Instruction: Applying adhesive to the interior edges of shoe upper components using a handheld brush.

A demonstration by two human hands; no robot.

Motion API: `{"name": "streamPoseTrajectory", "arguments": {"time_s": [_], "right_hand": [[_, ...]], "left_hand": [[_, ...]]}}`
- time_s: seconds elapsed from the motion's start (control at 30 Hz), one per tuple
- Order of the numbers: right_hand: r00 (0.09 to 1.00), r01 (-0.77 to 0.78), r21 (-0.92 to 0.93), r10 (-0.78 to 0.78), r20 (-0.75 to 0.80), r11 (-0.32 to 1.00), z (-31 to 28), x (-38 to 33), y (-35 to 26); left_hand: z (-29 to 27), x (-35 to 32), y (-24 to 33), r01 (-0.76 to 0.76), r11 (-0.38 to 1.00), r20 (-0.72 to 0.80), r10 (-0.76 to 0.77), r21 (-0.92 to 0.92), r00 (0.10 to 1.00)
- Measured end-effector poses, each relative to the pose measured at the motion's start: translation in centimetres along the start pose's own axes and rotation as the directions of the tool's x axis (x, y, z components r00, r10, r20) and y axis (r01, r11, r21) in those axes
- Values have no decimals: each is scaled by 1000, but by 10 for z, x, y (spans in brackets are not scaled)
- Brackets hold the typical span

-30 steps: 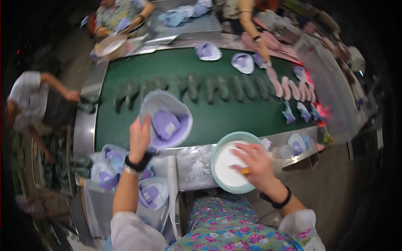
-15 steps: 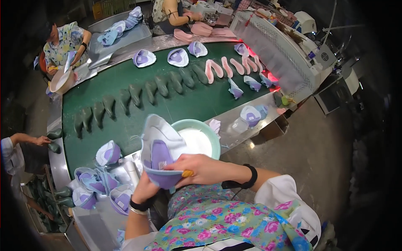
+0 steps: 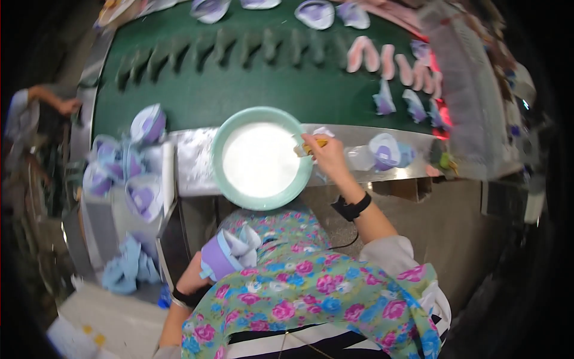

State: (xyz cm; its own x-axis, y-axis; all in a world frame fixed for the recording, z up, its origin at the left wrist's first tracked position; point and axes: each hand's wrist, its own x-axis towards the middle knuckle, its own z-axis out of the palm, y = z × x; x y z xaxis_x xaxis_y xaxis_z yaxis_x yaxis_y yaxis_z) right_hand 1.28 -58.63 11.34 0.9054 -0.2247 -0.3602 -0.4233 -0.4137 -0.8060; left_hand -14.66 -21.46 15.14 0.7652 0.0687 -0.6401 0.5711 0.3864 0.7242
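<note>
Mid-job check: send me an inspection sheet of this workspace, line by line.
Surface: green work surface bearing a row of dark foot forms and pink insoles; metal ledge has white marks.
Job's things: teal basin of white liquid; yellow-handled brush; purple-and-blue shoe upper.
Clutter: more shoe uppers at left; crumpled light-blue pieces.
Hands: left hand grips the shoe upper; right hand holds the brush at the basin's right rim.
Cables: thin black cord beside the floral apron; ends unclear.
Surroundings: co-worker's hand at far left; red glow at right; edges dark, blurred.

The bowl (image 3: 219,161) looks like smooth plastic. The purple-and-blue piece (image 3: 219,257) and the apron (image 3: 317,284) are matt cloth. The desk edge (image 3: 194,179) is shiny metal, blotched white.
</note>
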Motion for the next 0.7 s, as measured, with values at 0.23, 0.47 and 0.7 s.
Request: {"name": "streamPoseTrajectory", "arguments": {"time_s": [0.23, 0.47, 0.7], "right_hand": [[888, 450, -62, -439, 138, 891, 48, 36, 45], [852, 520, -259, -470, 233, 814, 88, 64, 90], [825, 409, 182, -447, 344, 894, 42, 29, -19]], "left_hand": [[48, -17, -27, 147, 988, 17, -148, 45, 989], [70, 30, -74, 31, 916, -86, -71, -399, 994], [47, 70, -87, 95, 919, 20, -95, -382, 995]]}}
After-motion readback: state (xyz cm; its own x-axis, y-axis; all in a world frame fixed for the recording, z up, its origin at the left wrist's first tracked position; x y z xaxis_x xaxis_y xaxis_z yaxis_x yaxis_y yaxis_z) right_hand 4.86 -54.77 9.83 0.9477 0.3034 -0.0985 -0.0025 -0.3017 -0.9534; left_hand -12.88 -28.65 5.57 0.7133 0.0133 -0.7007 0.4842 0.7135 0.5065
